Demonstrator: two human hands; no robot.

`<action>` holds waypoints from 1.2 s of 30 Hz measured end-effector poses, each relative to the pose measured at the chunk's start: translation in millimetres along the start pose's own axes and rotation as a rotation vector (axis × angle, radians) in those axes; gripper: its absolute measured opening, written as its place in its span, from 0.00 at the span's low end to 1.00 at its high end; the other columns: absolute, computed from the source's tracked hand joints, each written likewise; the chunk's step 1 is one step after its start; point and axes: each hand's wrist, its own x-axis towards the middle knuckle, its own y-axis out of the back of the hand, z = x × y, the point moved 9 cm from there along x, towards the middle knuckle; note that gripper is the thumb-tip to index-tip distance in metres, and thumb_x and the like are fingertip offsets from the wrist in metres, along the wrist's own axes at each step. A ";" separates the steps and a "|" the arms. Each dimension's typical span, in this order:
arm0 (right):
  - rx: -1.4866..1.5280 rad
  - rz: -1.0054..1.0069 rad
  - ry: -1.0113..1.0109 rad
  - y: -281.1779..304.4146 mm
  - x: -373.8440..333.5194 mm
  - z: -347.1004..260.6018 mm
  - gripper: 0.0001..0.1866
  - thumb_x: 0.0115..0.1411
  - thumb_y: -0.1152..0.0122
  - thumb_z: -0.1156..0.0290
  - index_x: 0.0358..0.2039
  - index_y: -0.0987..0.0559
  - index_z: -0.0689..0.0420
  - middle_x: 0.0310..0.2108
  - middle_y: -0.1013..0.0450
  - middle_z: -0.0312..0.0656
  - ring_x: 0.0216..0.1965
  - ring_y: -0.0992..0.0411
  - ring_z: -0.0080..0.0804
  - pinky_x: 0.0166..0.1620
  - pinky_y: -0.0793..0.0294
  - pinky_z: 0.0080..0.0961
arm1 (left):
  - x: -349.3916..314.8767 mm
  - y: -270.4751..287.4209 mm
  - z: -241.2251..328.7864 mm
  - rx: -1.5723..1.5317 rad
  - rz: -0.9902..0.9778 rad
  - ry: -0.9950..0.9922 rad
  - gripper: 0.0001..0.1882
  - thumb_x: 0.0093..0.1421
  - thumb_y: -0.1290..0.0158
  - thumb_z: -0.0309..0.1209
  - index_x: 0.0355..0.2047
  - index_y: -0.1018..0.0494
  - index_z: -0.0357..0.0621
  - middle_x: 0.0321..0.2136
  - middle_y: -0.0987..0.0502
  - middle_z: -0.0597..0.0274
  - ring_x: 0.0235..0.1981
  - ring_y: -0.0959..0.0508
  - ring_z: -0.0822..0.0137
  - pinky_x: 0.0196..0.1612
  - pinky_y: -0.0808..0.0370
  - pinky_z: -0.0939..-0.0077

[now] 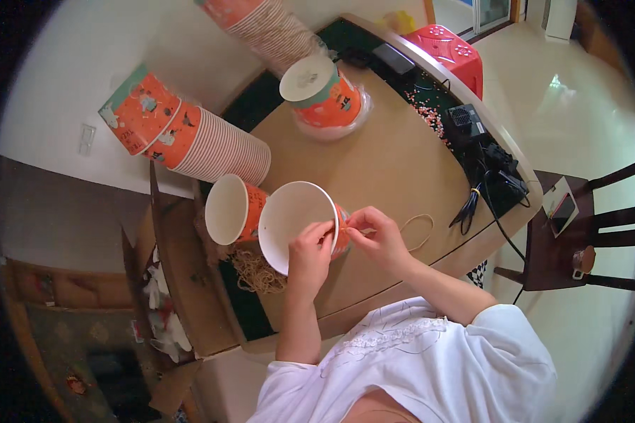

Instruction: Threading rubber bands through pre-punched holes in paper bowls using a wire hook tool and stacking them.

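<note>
A large paper bucket [289, 218], white inside and orange outside, lies tilted with its mouth toward me. My left hand [312, 247] is closed on its right rim, the thumb and fingers gripping the wall. Just outside that rim, my right hand [379, 236] pinches at the bucket's orange side, fingertips close to the left hand's. From the right hand a thin tan cord [430, 227] curves out in a loop over the table. The cord's end at the fingertips is too small to make out. Left of the bucket, a second paper bucket [226, 211] lies with its mouth toward me.
A tan cord pile [259, 271] lies at the table's near left. Farther back are a long stack of nested buckets [219, 144], another stack [271, 35] and an upright bucket [328, 106]. Along the right edge run small beads [430, 116] and black cables [497, 169]. A chair [564, 261] stands right.
</note>
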 end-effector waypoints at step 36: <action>-0.846 -0.721 0.284 -123.5 4.5 -133.2 0.09 0.57 0.42 0.72 0.39 0.24 0.59 0.33 0.24 0.44 0.36 0.24 0.36 0.38 0.25 0.27 | -19.7 -8.2 -68.9 -1.210 -0.235 0.445 0.04 0.63 0.55 0.28 0.34 0.36 0.40 0.25 0.30 0.62 0.18 0.33 0.77 0.17 0.37 0.83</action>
